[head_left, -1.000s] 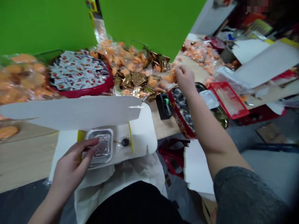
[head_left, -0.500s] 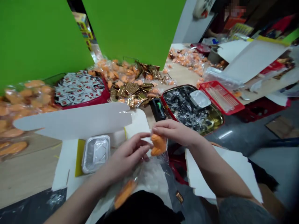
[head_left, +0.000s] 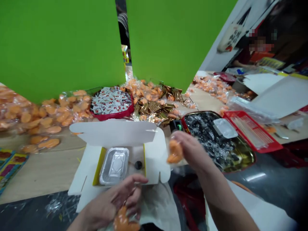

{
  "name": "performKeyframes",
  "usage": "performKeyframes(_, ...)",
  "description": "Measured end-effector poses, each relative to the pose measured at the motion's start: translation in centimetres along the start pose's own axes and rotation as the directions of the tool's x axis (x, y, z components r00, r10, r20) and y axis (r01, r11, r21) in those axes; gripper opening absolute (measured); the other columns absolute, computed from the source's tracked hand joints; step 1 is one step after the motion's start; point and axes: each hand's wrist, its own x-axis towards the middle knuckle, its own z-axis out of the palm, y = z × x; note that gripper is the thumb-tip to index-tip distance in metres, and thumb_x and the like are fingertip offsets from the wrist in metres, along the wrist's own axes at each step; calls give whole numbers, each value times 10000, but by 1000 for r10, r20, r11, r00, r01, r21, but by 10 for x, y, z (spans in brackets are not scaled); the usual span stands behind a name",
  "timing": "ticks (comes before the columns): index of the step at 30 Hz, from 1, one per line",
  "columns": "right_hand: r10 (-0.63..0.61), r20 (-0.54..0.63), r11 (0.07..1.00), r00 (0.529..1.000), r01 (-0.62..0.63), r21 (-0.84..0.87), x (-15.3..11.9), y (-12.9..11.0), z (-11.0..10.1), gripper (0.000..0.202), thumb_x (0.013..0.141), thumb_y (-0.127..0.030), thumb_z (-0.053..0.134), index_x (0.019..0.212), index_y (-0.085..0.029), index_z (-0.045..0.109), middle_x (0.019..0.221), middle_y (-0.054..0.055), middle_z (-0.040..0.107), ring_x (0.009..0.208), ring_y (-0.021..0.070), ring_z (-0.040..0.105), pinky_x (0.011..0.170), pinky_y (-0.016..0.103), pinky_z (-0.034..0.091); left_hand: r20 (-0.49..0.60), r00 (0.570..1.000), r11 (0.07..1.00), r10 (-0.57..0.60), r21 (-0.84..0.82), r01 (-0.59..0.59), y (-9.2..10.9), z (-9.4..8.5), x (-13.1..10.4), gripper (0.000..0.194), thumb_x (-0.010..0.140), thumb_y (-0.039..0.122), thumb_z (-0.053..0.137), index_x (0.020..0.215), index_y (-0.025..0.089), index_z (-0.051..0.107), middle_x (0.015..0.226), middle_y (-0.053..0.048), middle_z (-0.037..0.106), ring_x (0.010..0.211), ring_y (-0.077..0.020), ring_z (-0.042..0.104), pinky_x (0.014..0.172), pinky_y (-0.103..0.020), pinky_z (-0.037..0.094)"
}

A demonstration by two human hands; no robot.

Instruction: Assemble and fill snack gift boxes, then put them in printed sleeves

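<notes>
Head view. Landmark: white, open-flapped cardboard box [head_left: 157,154] with yellow edges, on the pale wood table [head_left: 48,166].

Handling, as judgement: light pinch advisable, firm enough that slick film does not slide; left fingers best kept off the thin foil wall, which likely dents easily.

Right hand [head_left: 191,147]: beyond the box's right flap; thumb and fingers closed on one orange, lobed, clear-wrapped piece [head_left: 175,151], motion-blurred, held in the air.

Left hand [head_left: 117,199]: at the box's near edge; forefinger extended, remaining fingers curled, gripping one glossy orange, film-wrapped piece [head_left: 125,221], hanging nearer the wearer than the box. Exact finger contact: cannot be told.

Silver, rectangular foil tray [head_left: 115,165]: inside the box, left part; nothing seen in it.

Small, dark, round item [head_left: 138,165]: inside the box, right of the tray.

Red-rimmed, gold-bottomed metal tin [head_left: 238,160]: right of the box; black, clear-wrapped pieces inside.
</notes>
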Motion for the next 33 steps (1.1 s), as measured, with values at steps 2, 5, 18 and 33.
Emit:
performKeyframes(2,-283,-412,959,866,244,-144,28,-7,-17,305,862,-471,432,801,-197,550,741,4,517,671,132,486,631,269,419,-138,988,992,69,-99,-83,5,-7,-21,424,808,381,624,1212,287,538,727,32,436,639,-99,475,752,-360,479)
performKeyframes(5,-615,-578,755,536,191,-627,86,-7,-41,337,899,-376,338,1046,-153,543,1020,109,554,981,221,499,877,386,398,-489,864,962,125,-155,-227,17,-19,-45,667,701,209,694,1304,331,436,916,-30,591,836,-202,595,783,-424,522)
performKeyframes(18,-82,-290,658,954,-167,-734,220,108,14,212,735,-326,681,789,-131,618,824,63,616,838,200,572,779,344,434,-901,425,943,84,-66,-327,25,-37,-43,531,590,142,796,1070,207,579,1069,-65,672,953,-241,657,769,-304,564)
performKeyframes(33,-57,-524,946,850,-123,-301,204,78,-17,275,767,-395,586,737,-123,616,643,11,614,634,136,565,615,263,455,-675,594,873,437,477,-100,70,-52,1,316,670,407,747,795,166,585,623,62,517,559,-69,447,525,-169,350)
